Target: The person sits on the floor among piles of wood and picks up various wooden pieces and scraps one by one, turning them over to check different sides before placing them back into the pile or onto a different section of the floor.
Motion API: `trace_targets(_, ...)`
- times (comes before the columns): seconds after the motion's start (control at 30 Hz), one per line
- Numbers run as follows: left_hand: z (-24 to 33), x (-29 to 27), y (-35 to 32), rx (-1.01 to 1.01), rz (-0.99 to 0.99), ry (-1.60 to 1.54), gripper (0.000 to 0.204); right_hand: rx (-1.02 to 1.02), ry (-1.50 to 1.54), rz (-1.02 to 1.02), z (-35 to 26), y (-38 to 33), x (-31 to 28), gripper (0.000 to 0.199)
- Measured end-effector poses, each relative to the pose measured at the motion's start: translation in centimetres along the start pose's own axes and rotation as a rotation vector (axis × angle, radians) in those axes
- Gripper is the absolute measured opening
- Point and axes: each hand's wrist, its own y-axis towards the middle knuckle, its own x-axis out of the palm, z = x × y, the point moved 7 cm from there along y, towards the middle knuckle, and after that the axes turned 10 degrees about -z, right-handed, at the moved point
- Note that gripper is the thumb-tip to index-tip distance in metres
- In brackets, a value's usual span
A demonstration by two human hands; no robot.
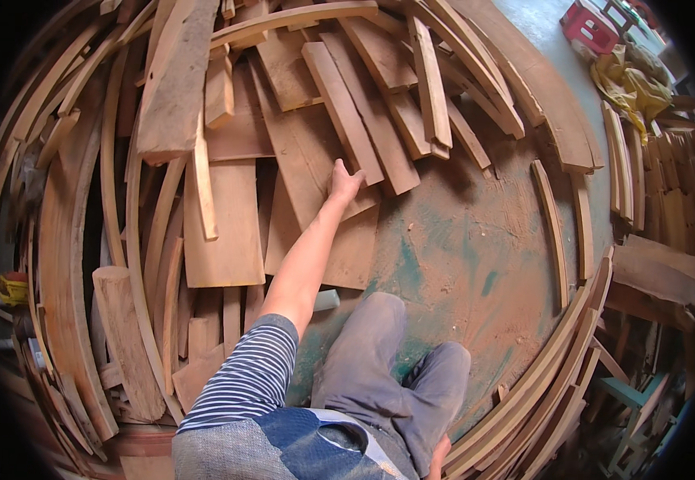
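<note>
- Flat reddish-brown wooden plank [343, 112] is lying unlifted.
- Left hand [346, 182], digits spread, is resting beside its near end.
- Right hand [439, 458]: I can't judge its grip.

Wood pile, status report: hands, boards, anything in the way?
Left hand at near end of narrow board, grip unclear. Right hand low beside the leg, mostly hidden. Other boards crowd around, some overlapping.
</note>
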Motion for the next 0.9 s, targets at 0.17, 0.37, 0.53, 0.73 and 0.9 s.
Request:
trace_targets(0.17,-1.2,2.2,4.9,-0.244,0.022,-0.038,0.069,0.107,-0.13,-0.094,0.1,-0.1,-0.1,0.031)
trace_targets(0.37,1.0,1.0,2.9,-0.291,-0.121,-0.182,0.059,0.068,-0.155,-0.128,-2.8,-0.2,-0.9,0.028)
trace_targets(0.53,1.5,1.6,-3.8,-0.288,-0.259,-0.557,0.051,-0.068,-0.089,-0.017,-5.9,2.8,-3.4,0.028)
trace_targets(0.73,1.7,2.5,-16.9,-0.262,-0.509,-1.12,0.042,-0.23,0.052,0.111,-10.2,3.7,-6.5,0.029)
trace_targets(0.9,4.1,0.3,-27.4,-0.312,-0.628,-1.264,0.047,-0.328,0.197,0.164,-14.4,1.3,-6.4,0.031)
